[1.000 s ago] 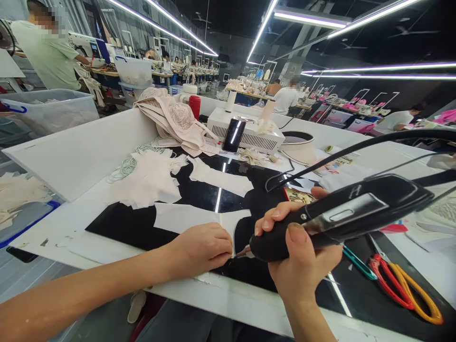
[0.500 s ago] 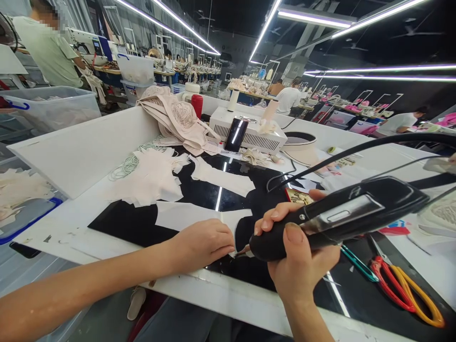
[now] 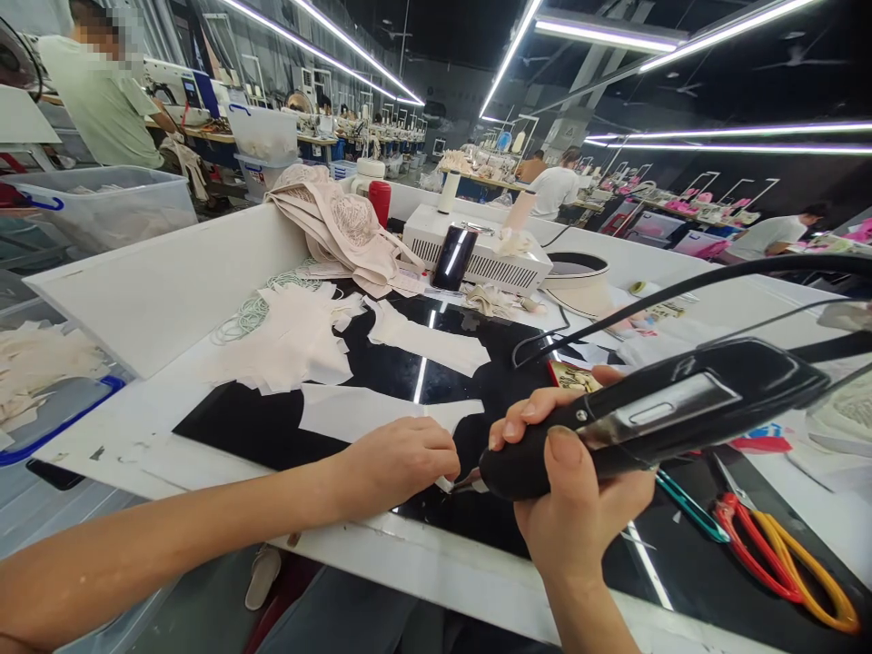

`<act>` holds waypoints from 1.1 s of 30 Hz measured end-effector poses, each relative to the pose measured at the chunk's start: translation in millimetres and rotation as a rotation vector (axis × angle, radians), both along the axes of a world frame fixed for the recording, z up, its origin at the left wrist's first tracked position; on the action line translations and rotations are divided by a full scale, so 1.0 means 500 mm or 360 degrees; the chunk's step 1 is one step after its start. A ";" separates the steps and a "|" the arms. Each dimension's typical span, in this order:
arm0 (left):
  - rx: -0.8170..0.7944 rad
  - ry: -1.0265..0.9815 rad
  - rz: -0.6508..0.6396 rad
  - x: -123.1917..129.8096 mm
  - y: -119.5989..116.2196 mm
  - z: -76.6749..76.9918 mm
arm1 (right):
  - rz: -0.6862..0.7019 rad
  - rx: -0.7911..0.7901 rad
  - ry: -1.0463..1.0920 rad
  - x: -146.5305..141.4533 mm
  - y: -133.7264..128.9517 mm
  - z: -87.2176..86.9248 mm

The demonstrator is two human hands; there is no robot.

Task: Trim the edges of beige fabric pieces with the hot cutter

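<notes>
Fabric panel (image 3: 361,411), white and curved in at its right end, lies flat on the shiny black board (image 3: 252,431) in front of me, and its near right corner is where both my hands meet. Since a second ago my left hand (image 3: 401,463) has crept slightly towards three o'clock, so its bunched fingertips cover more of the curved edge, with only a scrap of the corner showing below them; whether they pinch the cloth or merely press it, I cannot tell. My right hand (image 3: 579,527) keeps its grasp round the black corded handheld tool (image 3: 668,418), thumb on top, and the metal tip (image 3: 470,481) has stayed beside that corner; actual contact is too small to make out. I judge the change a slight re-steadying in the middle of the edge work, not a finished pass. Taking the panel as the clock's centre, a second cut piece (image 3: 432,343) lies at one o'clock, a pile of pale cut pieces (image 3: 292,331) at ten, and scissors with red and orange handles (image 3: 783,554) at four, with a slim teal tool (image 3: 691,507) just beside them.
</notes>
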State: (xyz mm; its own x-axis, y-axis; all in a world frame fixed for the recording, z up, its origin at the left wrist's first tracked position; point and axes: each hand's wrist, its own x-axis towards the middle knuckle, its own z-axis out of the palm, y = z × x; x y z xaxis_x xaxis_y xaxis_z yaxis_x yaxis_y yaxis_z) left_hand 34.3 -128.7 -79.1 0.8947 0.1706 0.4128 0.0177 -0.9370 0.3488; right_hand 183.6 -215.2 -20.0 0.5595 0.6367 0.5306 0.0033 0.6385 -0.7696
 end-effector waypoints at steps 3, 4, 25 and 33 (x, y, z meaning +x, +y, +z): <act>-0.0018 0.0085 -0.0039 -0.002 0.005 -0.001 | -0.0011 -0.0010 -0.0008 0.001 -0.001 -0.001; -0.0022 0.0096 -0.0061 -0.003 0.006 0.000 | -0.0017 -0.0011 -0.0011 0.000 -0.001 -0.001; 0.0034 -0.0009 -0.0223 -0.025 0.024 0.001 | -0.0061 0.0016 0.0019 -0.005 0.001 0.007; -0.0010 -0.0040 -0.0229 -0.030 0.025 -0.001 | -0.0071 0.0008 0.0010 -0.004 0.002 0.007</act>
